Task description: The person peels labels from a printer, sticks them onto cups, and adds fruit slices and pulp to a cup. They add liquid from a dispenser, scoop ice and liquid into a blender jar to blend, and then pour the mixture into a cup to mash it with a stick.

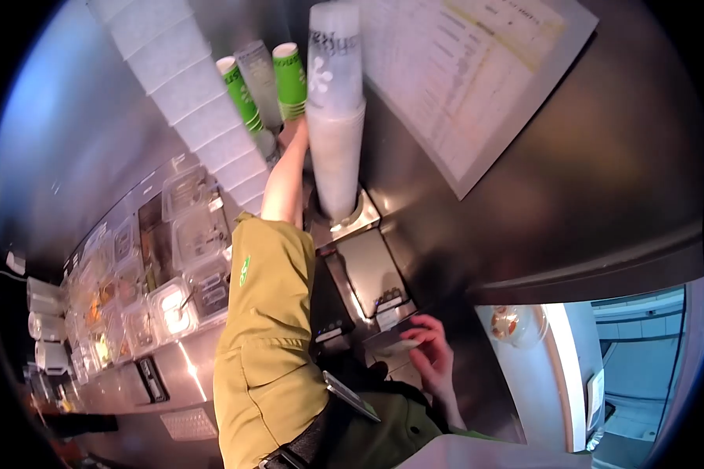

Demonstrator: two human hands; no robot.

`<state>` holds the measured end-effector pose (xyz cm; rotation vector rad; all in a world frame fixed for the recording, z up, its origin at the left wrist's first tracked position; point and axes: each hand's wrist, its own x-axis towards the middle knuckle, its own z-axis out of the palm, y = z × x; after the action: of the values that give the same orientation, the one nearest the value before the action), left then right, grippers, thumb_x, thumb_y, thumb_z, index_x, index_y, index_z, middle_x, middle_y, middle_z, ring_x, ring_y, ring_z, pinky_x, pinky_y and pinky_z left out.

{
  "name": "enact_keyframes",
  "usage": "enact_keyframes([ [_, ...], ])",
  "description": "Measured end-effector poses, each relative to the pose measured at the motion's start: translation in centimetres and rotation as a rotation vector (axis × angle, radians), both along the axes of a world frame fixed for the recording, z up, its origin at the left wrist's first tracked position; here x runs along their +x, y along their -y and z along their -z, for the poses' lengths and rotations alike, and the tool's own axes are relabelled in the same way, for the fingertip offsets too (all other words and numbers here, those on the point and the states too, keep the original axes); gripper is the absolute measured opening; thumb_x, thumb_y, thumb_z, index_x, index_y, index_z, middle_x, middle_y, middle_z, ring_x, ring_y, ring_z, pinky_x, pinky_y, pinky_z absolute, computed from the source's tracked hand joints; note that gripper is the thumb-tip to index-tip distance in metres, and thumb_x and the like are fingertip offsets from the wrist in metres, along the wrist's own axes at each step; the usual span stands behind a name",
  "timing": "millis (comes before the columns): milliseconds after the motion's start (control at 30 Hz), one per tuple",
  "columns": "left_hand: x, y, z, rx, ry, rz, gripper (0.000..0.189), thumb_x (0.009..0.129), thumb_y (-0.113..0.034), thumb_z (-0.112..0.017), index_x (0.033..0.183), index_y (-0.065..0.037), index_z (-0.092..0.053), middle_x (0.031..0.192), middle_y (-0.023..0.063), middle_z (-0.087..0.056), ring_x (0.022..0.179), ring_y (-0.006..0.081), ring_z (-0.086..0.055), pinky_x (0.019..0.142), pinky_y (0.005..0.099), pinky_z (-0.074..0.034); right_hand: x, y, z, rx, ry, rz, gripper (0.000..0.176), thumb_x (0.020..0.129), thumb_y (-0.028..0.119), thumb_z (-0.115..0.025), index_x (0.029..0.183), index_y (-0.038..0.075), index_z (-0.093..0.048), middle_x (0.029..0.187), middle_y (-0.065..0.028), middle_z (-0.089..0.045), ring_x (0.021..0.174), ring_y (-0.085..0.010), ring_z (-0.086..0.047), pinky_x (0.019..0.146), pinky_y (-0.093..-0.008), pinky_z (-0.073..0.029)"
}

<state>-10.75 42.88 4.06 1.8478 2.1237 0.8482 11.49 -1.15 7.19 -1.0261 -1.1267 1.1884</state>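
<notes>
My left arm, in a mustard-yellow sleeve, stretches forward past the tall cup stacks. At its end, my left hand is at the lower rims of a stack of green paper cups; its fingers are mostly hidden. Just right of that hand stands a tall stack of clear and white plastic cups, bottoms up in a metal holder. Lower down, close to my body, my right hand has its fingers bent together around a small pale thing that I cannot make out.
Another green cup stack stands to the left, beside a long row of nested white containers. Clear tubs of food line the left counter. A printed sheet is on the metal surface at upper right. A flat device lies below the holder.
</notes>
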Motion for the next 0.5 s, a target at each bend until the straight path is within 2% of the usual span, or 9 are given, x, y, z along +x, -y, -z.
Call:
enact_keyframes([
  [67,-0.4,-3.9,2.1,-0.037,0.075,-0.022,0.033,0.075,-0.022,-0.051,0.104,-0.009,-0.057,0.101,0.0184,-0.058,0.092,0.0327,-0.057,0.078,0.0372,-0.045,0.1,0.6,0.5,-0.044,0.042,-0.014,0.016,0.076,-0.001,-0.053,0.091,0.003,-0.048,0.12,-0.0144,-0.036,0.099,-0.0194,-0.05,0.083,-0.0298,-0.042],
  [100,0.2,-4.4,1.8,-0.045,0.109,-0.021,0.033,0.075,-0.023,-0.051,0.104,-0.009,-0.057,0.101,0.0185,-0.058,0.092,0.0328,-0.057,0.078,0.0373,-0.045,0.1,0.8,0.7,-0.078,0.063,-0.009,0.015,0.077,0.001,-0.054,0.091,0.003,-0.049,0.119,-0.0137,-0.037,0.099,-0.0186,-0.05,0.08,-0.0291,-0.044],
  [133,0.8,-4.5,2.0,-0.037,0.113,-0.004,0.033,0.075,-0.024,-0.051,0.104,-0.009,-0.056,0.101,0.0185,-0.058,0.092,0.0329,-0.057,0.078,0.0374,-0.045,-0.1,1.2,0.2,-0.14,0.011,0.028,0.012,0.076,0.002,-0.055,0.087,0.003,-0.051,0.119,-0.013,-0.038,0.097,-0.0178,-0.051,0.082,-0.03,-0.04],
  [200,1.5,-3.3,3.9,0.008,0.048,0.034,0.034,0.075,-0.025,-0.051,0.105,-0.009,-0.056,0.102,0.0187,-0.058,0.092,0.0331,-0.056,0.078,0.0376,-0.045,-0.3,2.3,0.3,-0.23,-0.076,0.074,0.011,0.077,0.0,-0.053,0.087,0.002,-0.051,0.119,-0.0129,-0.038,0.096,-0.0177,-0.051,0.081,-0.0296,-0.041],
  [300,1.5,2.6,1.1,0.014,-0.084,-0.009,0.035,0.076,-0.027,-0.051,0.106,-0.009,-0.055,0.103,0.0189,-0.057,0.092,0.0334,-0.056,0.078,0.038,-0.045,-0.6,3.2,-0.4,-0.301,-0.146,0.125,0.01,0.078,-0.001,-0.052,0.088,0.001,-0.051,0.12,-0.0125,-0.038,0.095,-0.0182,-0.053,0.081,-0.03,-0.042],
  [400,1.0,-2.6,0.4,-0.15,0.059,-0.104,0.041,0.078,-0.038,-0.047,0.109,-0.013,-0.05,0.108,0.019,-0.053,0.09,0.0362,-0.056,0.077,0.0403,-0.045,-0.2,3.2,1.4,-0.181,0.02,0.106,0.011,0.079,0.0,-0.052,0.09,0.001,-0.052,0.118,-0.0118,-0.04,0.092,-0.0157,-0.053,0.077,-0.0268,-0.044],
  [433,-0.4,-6.8,2.8,-0.188,0.197,-0.166,0.04,0.078,-0.042,-0.046,0.107,-0.015,-0.05,0.108,0.0182,-0.051,0.09,0.037,-0.055,0.074,0.0417,-0.045,-0.2,2.9,1.4,-0.205,-0.001,0.124,0.009,0.079,0.0,-0.052,0.088,0.001,-0.052,0.117,-0.0118,-0.042,0.093,-0.0156,-0.053,0.079,-0.0269,-0.044],
  [467,-0.3,-9.5,6.7,-0.082,0.186,-0.101,0.041,0.077,-0.042,-0.046,0.108,-0.015,-0.05,0.108,0.0183,-0.051,0.09,0.0371,-0.055,0.074,0.0419,-0.045,-0.1,2.4,1.3,-0.22,0.018,0.15,0.009,0.079,-0.001,-0.052,0.088,0.001,-0.052,0.117,-0.0122,-0.042,0.093,-0.0157,-0.053,0.079,-0.0271,-0.044],
  [500,0.3,-8.7,7.9,0.014,0.169,-0.043,0.041,0.077,-0.042,-0.047,0.108,-0.014,-0.05,0.109,0.0183,-0.05,0.09,0.0372,-0.055,0.075,0.0421,-0.045,0.0,2.0,1.1,-0.248,0.033,0.17,0.009,0.079,-0.001,-0.052,0.088,0.001,-0.052,0.117,-0.0126,-0.041,0.093,-0.0158,-0.053,0.079,-0.0274,-0.044],
])
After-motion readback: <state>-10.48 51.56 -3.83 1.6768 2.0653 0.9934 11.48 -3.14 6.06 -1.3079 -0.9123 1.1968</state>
